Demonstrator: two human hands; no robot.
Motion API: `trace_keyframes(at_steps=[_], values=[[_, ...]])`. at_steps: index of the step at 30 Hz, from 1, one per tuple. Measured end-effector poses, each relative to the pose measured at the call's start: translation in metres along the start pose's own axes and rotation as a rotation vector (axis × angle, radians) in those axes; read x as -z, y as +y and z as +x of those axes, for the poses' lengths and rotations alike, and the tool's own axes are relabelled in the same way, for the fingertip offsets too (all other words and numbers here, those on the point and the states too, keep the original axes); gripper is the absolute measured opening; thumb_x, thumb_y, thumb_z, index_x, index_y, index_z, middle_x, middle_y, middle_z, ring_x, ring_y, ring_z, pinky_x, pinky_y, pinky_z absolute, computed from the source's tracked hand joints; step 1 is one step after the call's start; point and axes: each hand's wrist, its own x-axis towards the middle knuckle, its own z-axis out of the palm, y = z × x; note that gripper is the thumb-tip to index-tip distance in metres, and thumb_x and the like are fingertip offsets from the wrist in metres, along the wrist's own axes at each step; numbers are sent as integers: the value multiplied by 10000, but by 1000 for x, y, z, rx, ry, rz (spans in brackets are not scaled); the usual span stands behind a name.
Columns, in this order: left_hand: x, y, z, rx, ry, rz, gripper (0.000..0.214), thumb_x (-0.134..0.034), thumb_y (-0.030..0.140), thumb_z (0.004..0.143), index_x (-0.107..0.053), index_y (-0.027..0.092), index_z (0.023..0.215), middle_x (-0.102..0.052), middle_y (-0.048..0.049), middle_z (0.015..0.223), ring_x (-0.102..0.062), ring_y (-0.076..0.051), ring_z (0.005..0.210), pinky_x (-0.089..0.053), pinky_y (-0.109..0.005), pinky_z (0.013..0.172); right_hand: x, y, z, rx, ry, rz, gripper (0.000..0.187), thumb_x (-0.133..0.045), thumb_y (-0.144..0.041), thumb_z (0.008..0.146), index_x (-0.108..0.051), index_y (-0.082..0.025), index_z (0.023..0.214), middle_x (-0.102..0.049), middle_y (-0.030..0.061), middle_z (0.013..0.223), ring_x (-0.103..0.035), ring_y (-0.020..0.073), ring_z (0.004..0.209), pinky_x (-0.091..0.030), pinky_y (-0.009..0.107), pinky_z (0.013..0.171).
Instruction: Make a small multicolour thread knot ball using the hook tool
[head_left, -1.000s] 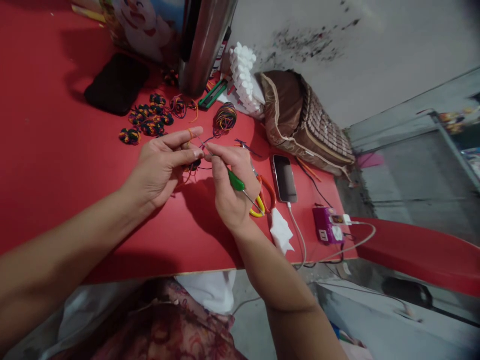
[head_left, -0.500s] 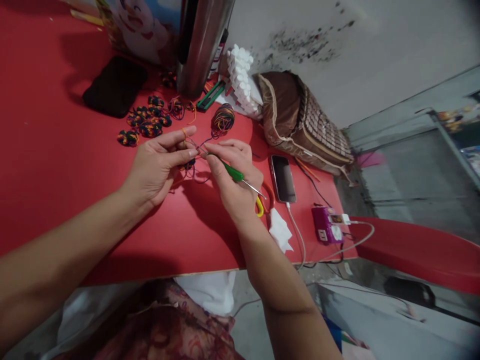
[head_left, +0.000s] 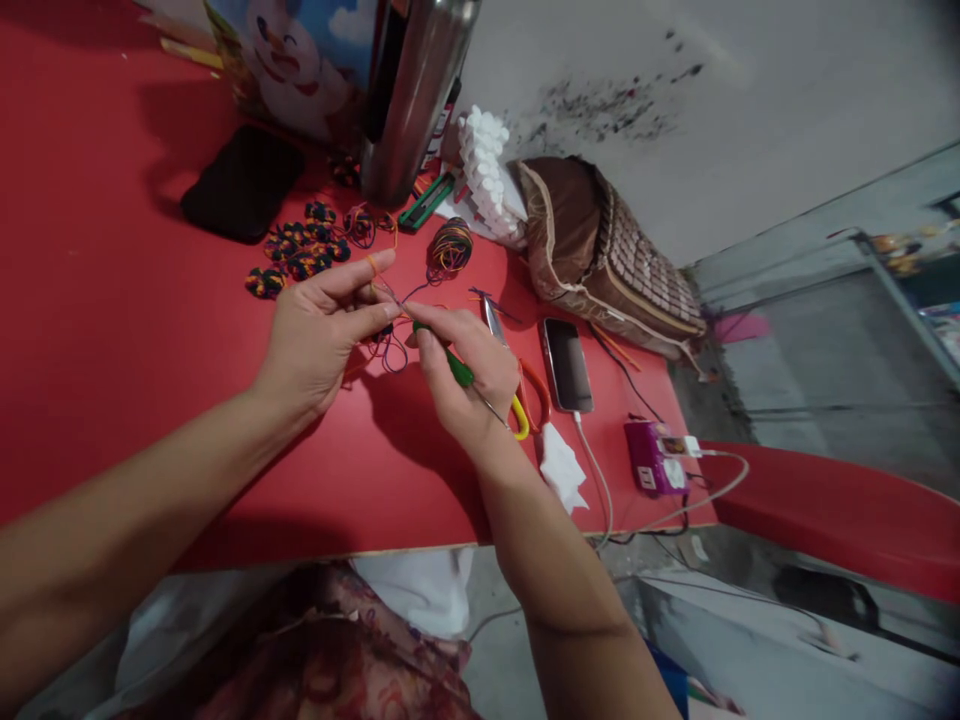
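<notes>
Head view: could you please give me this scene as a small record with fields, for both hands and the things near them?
left hand: pinches multicoloured thread, a strand over the index finger
right hand: holds green crochet hook, tip at the thread
yarn ball: on red table, beyond the hands
crocheted pieces: cluster left of yarn ball
scissors: flat on table, partly under right hand
phone: right of scissors, cable attached

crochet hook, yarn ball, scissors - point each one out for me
crochet hook (head_left: 460,369): head view, on its green handle
yarn ball (head_left: 450,245): head view, on the middle of the multicoloured ball
scissors (head_left: 520,418): head view, on the yellow handle loop
</notes>
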Motion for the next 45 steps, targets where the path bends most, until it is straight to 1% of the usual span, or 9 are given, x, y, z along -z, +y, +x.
trace_keyframes(at_steps=[4,9,12,20,25,29,33,39,45], values=[[-1,-1,-3,-45,3,33,333,-796,-54,731,-857,220,912,-713,35,733,-641,-84,672,-576,-224,714,-9,-2,-3,-2,54,-18,262,-572,-222,1082,-738,-256,1282,-842,41,1097,-787,165,939,-643,343,878],[-1,3,-1,115,15,-43,349,-774,-72,733,-855,191,949,-679,39,698,-644,-76,666,-592,-211,729,-17,0,-9,-60,105,101,300,-602,-246,1077,-710,-286,1355,-826,32,1154,-795,160,957,-660,338,885],[1,4,2,108,-19,-55,352,-798,-58,716,-848,174,975,-691,31,723,-658,-81,679,-604,-234,757,-16,3,-10,-121,121,203,313,-619,-277,1077,-708,-333,1372,-821,15,1120,-811,161,957,-674,333,859],[6,9,6,136,-70,-13,329,-923,54,669,-872,267,914,-741,21,746,-651,-157,744,-570,-332,733,-8,5,-5,-247,115,229,264,-680,-463,1037,-768,-294,1220,-832,26,997,-821,164,825,-683,296,718],[5,7,5,73,-56,10,358,-934,49,629,-883,282,897,-736,24,741,-629,-154,733,-546,-342,728,-7,6,-3,-242,113,242,235,-666,-453,1048,-776,-307,1195,-820,14,942,-799,151,761,-673,290,694],[4,3,2,2,-24,55,365,-904,15,704,-880,289,945,-736,34,752,-657,-151,764,-539,-350,775,-8,2,-5,-195,98,213,208,-629,-357,1077,-750,-288,1231,-809,6,966,-791,143,816,-672,300,763],[3,2,1,72,-8,-6,340,-830,-37,733,-876,234,935,-709,25,730,-651,-103,694,-567,-309,783,-15,0,-11,-108,116,96,248,-595,-330,1089,-712,-296,1305,-803,35,1119,-792,176,943,-673,365,882],[8,8,7,127,-99,2,321,-890,-3,721,-862,218,951,-722,8,745,-704,-158,747,-580,-353,783,-13,6,-12,-180,113,96,249,-615,-423,1072,-735,-369,1284,-801,35,1081,-786,188,868,-673,348,764],[7,16,9,151,-100,29,314,-845,-39,747,-861,199,952,-720,14,719,-653,-109,648,-534,-277,665,-2,4,0,-156,97,242,212,-651,-374,1068,-788,-314,1218,-822,15,1015,-773,155,827,-671,336,781]])
